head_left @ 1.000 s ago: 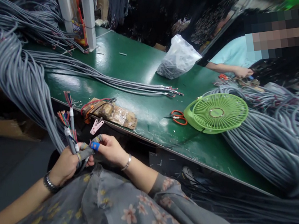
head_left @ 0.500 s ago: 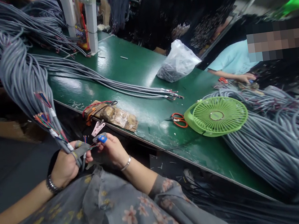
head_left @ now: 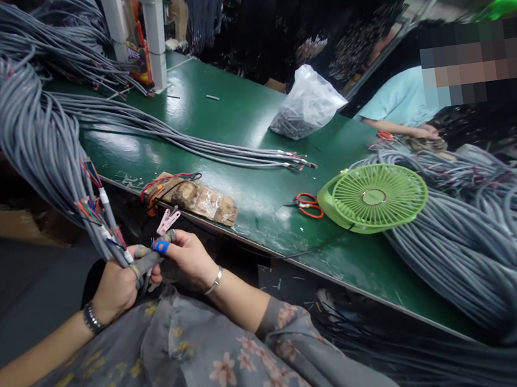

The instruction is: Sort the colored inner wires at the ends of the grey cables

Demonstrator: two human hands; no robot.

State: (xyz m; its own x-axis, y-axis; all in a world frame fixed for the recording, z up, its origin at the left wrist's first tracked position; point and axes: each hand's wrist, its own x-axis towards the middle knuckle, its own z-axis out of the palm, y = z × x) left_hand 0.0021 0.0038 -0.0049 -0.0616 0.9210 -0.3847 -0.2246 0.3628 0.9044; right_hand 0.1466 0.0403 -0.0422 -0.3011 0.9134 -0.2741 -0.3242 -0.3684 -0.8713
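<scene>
My left hand [head_left: 119, 286] is closed round several grey cables [head_left: 104, 225] whose stripped ends show coloured wires, sticking up above the fist. My right hand [head_left: 190, 257], with grey and blue finger covers, pinches the end of one cable right beside the left hand. Both hands are over my lap, just in front of the green table's [head_left: 230, 115] near edge. A thick bundle of grey cables [head_left: 29, 133] hangs over the table's left end down to my left hand.
On the table lie a pink clip [head_left: 167, 219], a taped wooden block [head_left: 197, 198], orange scissors [head_left: 307, 204], a green fan [head_left: 374, 197], a plastic bag [head_left: 307, 106] and loose cables [head_left: 234, 152]. A large cable heap [head_left: 481, 241] fills the right. Another person's hand [head_left: 421, 133] works across the table.
The cable ends in my left hand tilted left, then came back more upright. My right hand's pinch stayed by the left hand, shifting slightly.
</scene>
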